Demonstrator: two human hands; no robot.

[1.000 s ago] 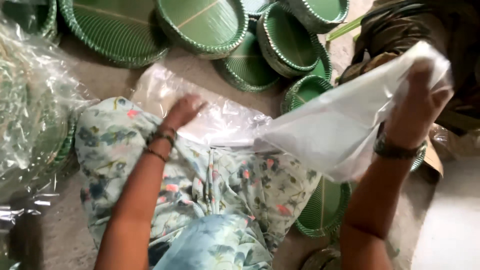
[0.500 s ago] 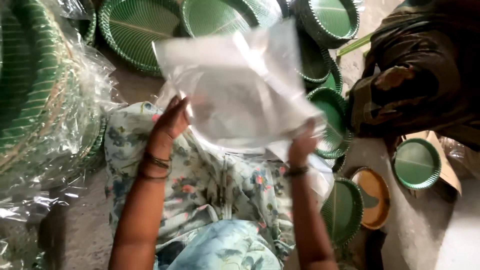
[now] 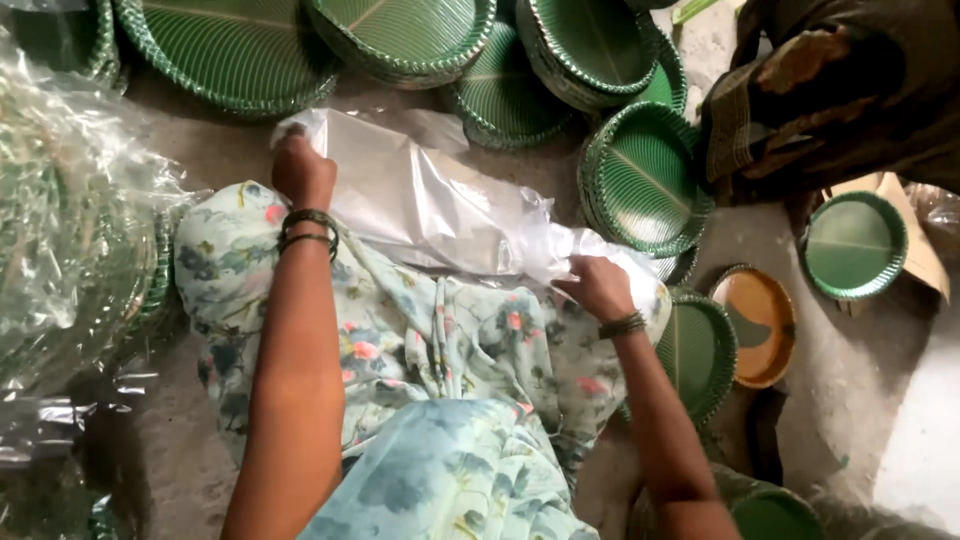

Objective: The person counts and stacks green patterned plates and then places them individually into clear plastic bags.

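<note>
Clear plastic bag (image 3: 430, 205), laid flat across the floral-clothed lap (image 3: 400, 330): left hand (image 3: 303, 172) gripping its far corner, right hand (image 3: 598, 288) pinching its near end; stacked green leaf-pattern plates (image 3: 645, 180) just beyond.

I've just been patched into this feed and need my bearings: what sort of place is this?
Probably a small floor-level workshop for packing disposable plates. Stacks of green leaf-pattern plates lie about on a bare floor, wrapped stacks sit to one side, and both hands, left hand and right hand, grip a clear plastic bag.
</note>
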